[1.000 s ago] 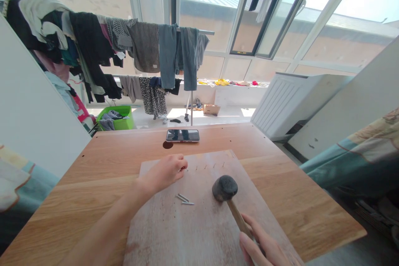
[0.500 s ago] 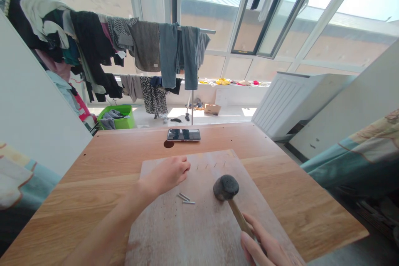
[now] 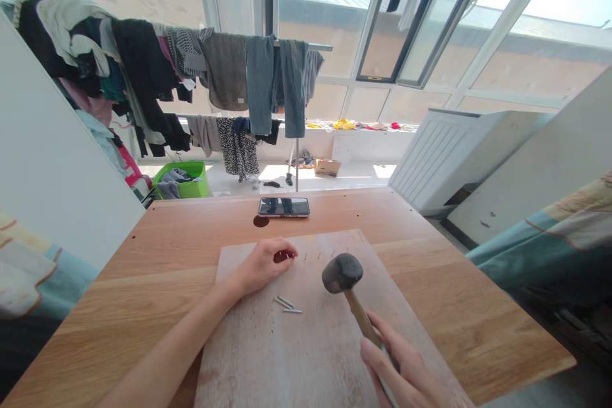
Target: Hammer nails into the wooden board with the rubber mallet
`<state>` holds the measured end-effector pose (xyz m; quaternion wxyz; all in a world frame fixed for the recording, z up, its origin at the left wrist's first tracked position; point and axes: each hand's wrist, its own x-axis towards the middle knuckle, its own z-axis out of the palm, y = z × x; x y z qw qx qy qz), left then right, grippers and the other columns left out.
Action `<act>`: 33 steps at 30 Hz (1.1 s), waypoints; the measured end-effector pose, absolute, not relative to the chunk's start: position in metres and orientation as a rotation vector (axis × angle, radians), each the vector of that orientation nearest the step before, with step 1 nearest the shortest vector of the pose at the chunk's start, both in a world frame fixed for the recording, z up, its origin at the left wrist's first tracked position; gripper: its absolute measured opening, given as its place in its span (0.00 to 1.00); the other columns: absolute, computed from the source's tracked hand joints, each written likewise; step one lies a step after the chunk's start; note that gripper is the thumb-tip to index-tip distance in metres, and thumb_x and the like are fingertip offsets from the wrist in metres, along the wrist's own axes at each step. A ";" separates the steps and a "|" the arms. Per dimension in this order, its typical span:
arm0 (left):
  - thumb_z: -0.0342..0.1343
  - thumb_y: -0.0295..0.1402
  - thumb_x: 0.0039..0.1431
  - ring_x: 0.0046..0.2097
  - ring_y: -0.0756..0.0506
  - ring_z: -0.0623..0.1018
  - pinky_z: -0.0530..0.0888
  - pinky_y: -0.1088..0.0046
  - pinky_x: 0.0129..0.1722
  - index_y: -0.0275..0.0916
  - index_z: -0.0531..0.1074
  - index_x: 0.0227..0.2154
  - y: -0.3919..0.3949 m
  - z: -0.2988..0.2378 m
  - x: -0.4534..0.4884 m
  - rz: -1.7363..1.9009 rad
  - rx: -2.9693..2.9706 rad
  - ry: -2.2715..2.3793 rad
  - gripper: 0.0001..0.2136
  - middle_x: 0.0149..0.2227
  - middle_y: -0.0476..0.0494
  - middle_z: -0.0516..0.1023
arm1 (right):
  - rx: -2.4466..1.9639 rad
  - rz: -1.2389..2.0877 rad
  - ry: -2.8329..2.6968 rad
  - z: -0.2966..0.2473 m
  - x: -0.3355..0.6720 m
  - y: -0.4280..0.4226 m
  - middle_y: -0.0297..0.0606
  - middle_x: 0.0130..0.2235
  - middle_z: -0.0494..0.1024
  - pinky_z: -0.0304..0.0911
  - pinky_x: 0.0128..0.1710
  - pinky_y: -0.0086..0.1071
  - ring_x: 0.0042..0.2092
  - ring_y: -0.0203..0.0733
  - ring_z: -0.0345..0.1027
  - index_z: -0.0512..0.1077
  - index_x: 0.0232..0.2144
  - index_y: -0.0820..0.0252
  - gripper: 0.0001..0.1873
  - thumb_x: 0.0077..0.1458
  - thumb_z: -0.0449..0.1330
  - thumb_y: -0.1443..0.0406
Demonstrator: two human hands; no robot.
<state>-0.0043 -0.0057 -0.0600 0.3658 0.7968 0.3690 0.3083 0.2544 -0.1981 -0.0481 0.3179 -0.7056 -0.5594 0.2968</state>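
Note:
My left hand (image 3: pixel 266 265) rests on a whitish wooden board (image 3: pixel 296 370), its thumb and fingertips pinched together. Whatever is between the fingertips is too small to make out. Just right of them, several thin nails (image 3: pixel 319 255) stand upright in a row in the board. Three loose nails (image 3: pixel 292 311) lie on the board below my left hand. My right hand (image 3: pixel 399 363) is closed around the wooden handle of a mallet (image 3: pixel 343 273) with a black head. The mallet's head is held over the board, to the right of the loose nails and in front of the standing ones.
The board lies on a wood-grain table (image 3: pixel 143 306). A phone (image 3: pixel 284 206) lies near the far edge, beside a round dark hole (image 3: pixel 261 221). Beyond are a clothes rack with laundry (image 3: pixel 224 70), a green basket (image 3: pixel 194 188) and a white ribbed panel (image 3: pixel 428 153) at right.
My left hand's fingers have shifted slightly right and turned, with a gap now showing between thumb and fingers. The mallet's head has moved slightly left and up in the view.

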 end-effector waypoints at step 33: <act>0.57 0.23 0.51 0.28 0.52 0.71 0.68 0.78 0.29 0.37 0.72 0.35 -0.006 -0.064 -0.001 0.900 1.972 0.970 0.08 0.27 0.54 0.74 | -1.508 1.312 -1.408 -0.028 0.189 -0.135 0.19 0.19 0.60 0.53 0.11 0.20 0.13 0.28 0.53 0.63 0.60 0.63 0.29 0.63 0.52 0.52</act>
